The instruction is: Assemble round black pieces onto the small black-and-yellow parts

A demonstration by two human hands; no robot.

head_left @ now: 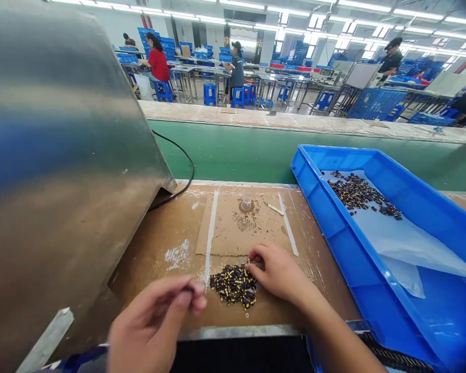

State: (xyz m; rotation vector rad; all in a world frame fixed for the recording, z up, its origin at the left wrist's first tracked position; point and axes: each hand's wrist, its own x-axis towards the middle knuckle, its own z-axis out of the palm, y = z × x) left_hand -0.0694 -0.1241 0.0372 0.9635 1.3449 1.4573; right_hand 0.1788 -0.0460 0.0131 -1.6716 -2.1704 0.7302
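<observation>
A heap of small dark parts with yellow ends [233, 285] lies on the worktable near its front edge. At the heap's upper right edge is my right hand [275, 272], its thumb and fingers closed in a pinch. A bit of yellow shows at those fingertips, on a small dark-and-yellow part [249, 261]. To the left of the heap, my left hand [155, 316] is raised, thumb pressed against curled fingers. It is blurred, and what it holds is too hidden to name.
A cardboard sheet [252, 233] is taped down beyond the heap, with a small clear dome [247, 204] and a cutter knife [274, 209] on it. A blue bin [322, 207] with more parts stands at right. A metal housing [62, 155] with a black cable [190, 160] fills the left.
</observation>
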